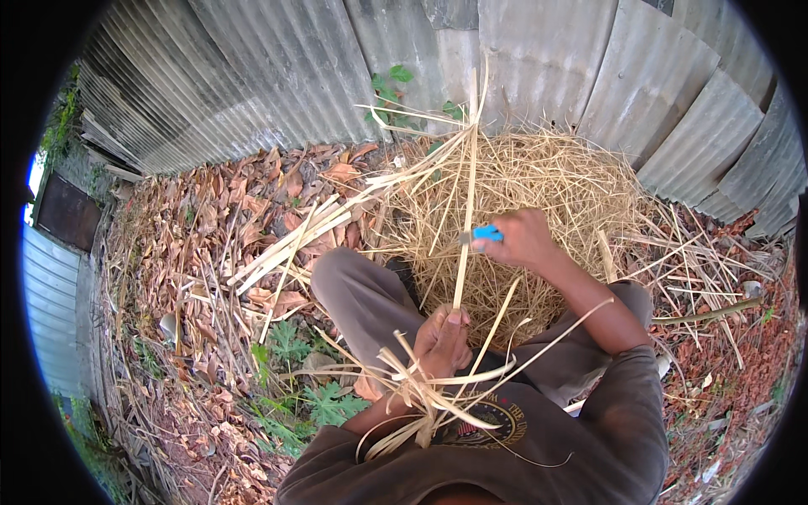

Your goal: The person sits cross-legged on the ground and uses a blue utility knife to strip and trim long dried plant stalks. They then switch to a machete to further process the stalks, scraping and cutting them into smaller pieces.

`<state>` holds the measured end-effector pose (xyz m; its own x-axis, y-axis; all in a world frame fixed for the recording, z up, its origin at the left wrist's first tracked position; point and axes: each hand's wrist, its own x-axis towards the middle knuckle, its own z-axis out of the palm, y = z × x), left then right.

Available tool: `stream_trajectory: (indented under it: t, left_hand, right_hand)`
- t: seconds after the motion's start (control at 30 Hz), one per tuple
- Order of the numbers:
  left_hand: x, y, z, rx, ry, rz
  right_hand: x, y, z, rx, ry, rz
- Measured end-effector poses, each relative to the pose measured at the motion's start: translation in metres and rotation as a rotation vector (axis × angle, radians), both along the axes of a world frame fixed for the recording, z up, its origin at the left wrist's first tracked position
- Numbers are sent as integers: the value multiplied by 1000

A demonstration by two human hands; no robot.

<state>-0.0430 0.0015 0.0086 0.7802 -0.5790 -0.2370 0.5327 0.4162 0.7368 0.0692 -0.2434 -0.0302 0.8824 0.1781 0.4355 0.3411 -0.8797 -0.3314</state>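
My left hand point(443, 338) is closed around a bundle of pale split strips, close to my chest. From it one long strip point(470, 181) runs up and away toward the wall. The near ends of the bundle point(421, 389) splay out in loose curls over my left forearm and shirt. In my right hand point(523, 239) is a knife with a bright blue handle point(487, 233). Its short blade point(465, 239) lies against the long strip, a little beyond my left hand. The fingers of my right hand are wrapped round the handle.
A heap of thin straw-coloured shavings point(539, 181) lies in front of my crossed legs. More split strips point(290, 240) rest on brown dry leaves point(227, 202) at the left. Corrugated metal sheets point(547, 59) form a wall beyond. Green plants point(328, 404) grow by my left knee.
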Motion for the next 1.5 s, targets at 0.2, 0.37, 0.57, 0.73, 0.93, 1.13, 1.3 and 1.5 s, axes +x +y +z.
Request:
stream_trajectory:
  t: [0.2, 0.37, 0.57, 0.73, 0.93, 1.13, 1.3, 1.5]
  left_hand:
    - [-11, 3, -2, -40, 38, -38]
    - [-15, 7, 2, 52, 30, -64]
    - [-26, 8, 5, 161, -6, -165]
    - [-10, 8, -10, 433, -292, -142]
    - [11, 17, -4, 593, -419, -68]
    - [26, 12, -2, 580, -410, 130]
    - [38, 12, -4, 814, -704, 201]
    - [38, 5, 14, 874, -806, 207]
  right_hand:
    - [15, -27, 5, -37, 64, -112]
    - [5, -17, 1, -99, 24, -50]
    - [50, -92, -1, -119, 19, -367]
    - [60, -92, -1, 168, 122, -373]
    - [36, -48, 17, 1349, 1101, -2]
    - [0, -10, 9, 292, 431, -68]
    - [-39, 42, 34, -63, 158, 170]
    - [-24, 33, 28, -151, -87, 127]
